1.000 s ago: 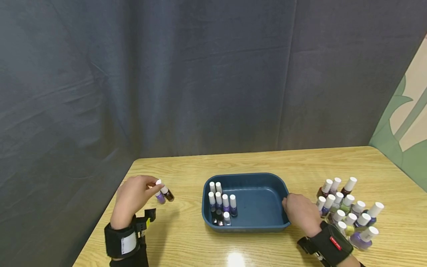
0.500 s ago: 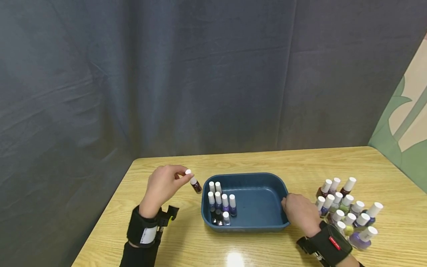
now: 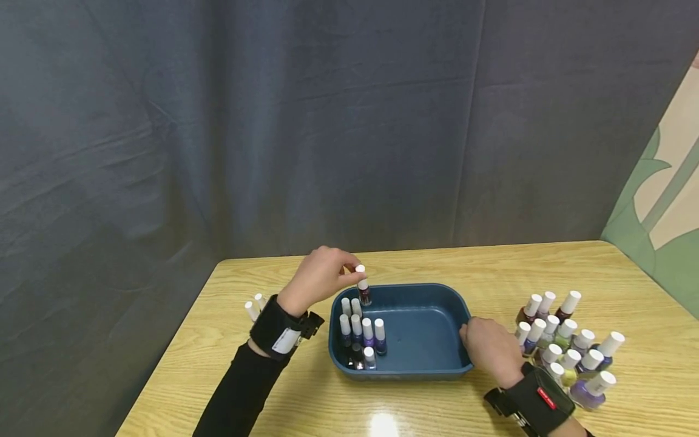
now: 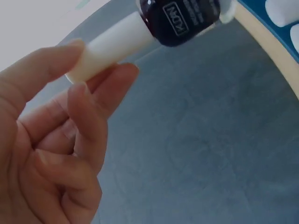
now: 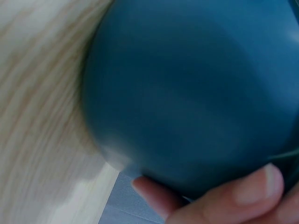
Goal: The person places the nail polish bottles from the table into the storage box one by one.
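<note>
My left hand [image 3: 322, 273] pinches a dark red nail polish bottle [image 3: 364, 295] by its white cap, over the back left part of a blue tray [image 3: 420, 375]. In the left wrist view thumb and fingertips grip the cap, and the dark bottle [image 4: 180, 21] points away from the palm. Several white-capped polish bottles [image 3: 380, 340] stand along the tray's left side, some purple, some dark, one pale. My right hand [image 3: 491, 349] grips the tray's right rim; in the right wrist view its fingers [image 5: 233, 198] lie at the edge of the tray wall [image 5: 177, 93].
Several more polish bottles [image 3: 587, 388] in purple, yellow, green and dark red stand on the table to the right of my right hand. Two white caps [image 3: 252, 311] show at the left, partly behind my left wrist. A dark curtain [image 3: 349, 133] hangs behind the wooden table [image 3: 306, 388].
My left hand has lifted the dark red nail polish bottle from the left of the table and carried it right, over the tray. The right hand stays on the rim.
</note>
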Tool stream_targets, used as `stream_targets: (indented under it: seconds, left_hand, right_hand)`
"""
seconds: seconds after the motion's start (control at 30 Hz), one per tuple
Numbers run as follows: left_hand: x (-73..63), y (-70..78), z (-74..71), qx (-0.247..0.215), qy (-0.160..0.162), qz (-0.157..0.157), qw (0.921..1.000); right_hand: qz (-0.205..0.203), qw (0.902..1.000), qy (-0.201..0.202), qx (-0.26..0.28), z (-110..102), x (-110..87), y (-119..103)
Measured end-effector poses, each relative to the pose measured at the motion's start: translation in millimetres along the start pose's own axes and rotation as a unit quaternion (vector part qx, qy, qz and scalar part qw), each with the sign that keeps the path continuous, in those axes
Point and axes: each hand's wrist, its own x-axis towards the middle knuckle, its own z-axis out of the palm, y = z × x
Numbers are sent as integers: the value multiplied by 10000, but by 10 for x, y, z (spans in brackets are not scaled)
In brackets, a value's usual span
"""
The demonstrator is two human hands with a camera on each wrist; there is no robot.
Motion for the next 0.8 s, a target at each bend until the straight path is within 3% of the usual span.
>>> stream_targets:
  seconds: [0.3,0.8]
  left_hand:
    - [160,-8,220,302,-655,46,9974]
    - [219,-127,482,909,-1195,103,9886]
  right_hand:
    - [38,10000,60,50,-7,-8,-16]
    - [18,9999,79,69,-18,-3,-19]
